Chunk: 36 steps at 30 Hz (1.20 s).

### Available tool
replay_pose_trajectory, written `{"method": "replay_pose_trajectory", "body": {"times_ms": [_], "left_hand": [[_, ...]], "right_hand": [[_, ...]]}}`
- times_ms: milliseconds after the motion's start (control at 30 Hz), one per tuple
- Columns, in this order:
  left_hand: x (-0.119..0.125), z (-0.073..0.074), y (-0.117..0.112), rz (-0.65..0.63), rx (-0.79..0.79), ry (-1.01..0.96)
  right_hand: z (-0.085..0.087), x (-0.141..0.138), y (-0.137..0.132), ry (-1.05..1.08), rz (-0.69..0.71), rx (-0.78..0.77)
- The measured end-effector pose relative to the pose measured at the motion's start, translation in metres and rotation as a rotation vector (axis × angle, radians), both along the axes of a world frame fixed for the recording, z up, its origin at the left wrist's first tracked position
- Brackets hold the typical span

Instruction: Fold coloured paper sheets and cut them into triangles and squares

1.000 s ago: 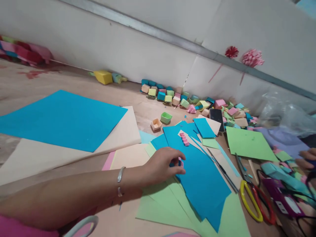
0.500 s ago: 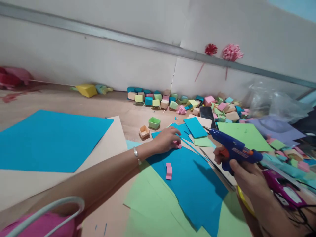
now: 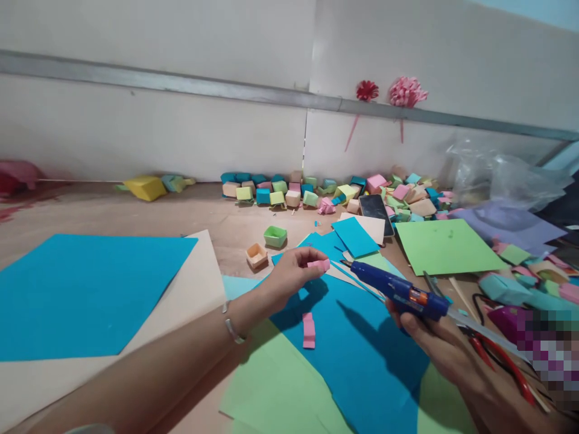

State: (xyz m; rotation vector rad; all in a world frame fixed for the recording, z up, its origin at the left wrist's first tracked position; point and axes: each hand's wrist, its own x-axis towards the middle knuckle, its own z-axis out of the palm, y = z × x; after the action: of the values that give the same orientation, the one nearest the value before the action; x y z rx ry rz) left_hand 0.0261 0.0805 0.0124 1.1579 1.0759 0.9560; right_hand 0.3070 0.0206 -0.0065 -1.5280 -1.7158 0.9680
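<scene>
Between the fingertips of my left hand [image 3: 294, 271] is a small folded pink paper strip [image 3: 319, 265], held above blue paper sheets [image 3: 357, 337]. My right hand [image 3: 434, 337] grips a blue glue gun [image 3: 398, 288], its nozzle pointing left, close to the pink strip but apart from it. A clear glue stick [image 3: 484, 328] sticks out of the gun's back. A second pink paper strip [image 3: 308, 330], creased, lies on the blue paper. Beyond my left hand stand two small open paper boxes, one green [image 3: 275, 236] and one peach [image 3: 257, 256].
Several small colored paper boxes [image 3: 262, 196] line the wall, heaped toward the right beside a black phone [image 3: 376, 214]. A large blue sheet [image 3: 90, 295] lies at left and a green sheet [image 3: 447, 247] at right. Red-handled pliers [image 3: 506, 364] lie near my right wrist.
My left hand has lifted the pink strip off the blue paper. The glue gun has come left and down, its nozzle now nearer that strip. The view has shifted slightly.
</scene>
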Motion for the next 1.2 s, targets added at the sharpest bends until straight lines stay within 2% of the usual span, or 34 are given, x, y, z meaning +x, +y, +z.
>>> {"method": "replay_pose_trajectory", "body": {"times_ms": [100, 167, 633, 933, 1200], "left_hand": [[0.002, 0.001, -0.003, 0.012, -0.030, -0.026], [0.002, 0.002, -0.004, 0.008, -0.048, -0.049], [0.003, 0.000, -0.005, -0.029, -0.007, -0.033], [0.001, 0.000, -0.003, -0.038, 0.011, -0.006], [0.002, 0.000, -0.002, -0.076, -0.008, -0.013]], "right_hand": [[-0.004, 0.001, 0.000, -0.035, 0.053, -0.133], [-0.001, 0.001, -0.001, -0.058, 0.056, -0.149], [-0.001, -0.002, -0.002, -0.069, 0.072, -0.150], [0.011, -0.009, -0.002, -0.145, 0.128, -0.141], [-0.001, 0.000, -0.003, -0.152, 0.101, -0.129]]}}
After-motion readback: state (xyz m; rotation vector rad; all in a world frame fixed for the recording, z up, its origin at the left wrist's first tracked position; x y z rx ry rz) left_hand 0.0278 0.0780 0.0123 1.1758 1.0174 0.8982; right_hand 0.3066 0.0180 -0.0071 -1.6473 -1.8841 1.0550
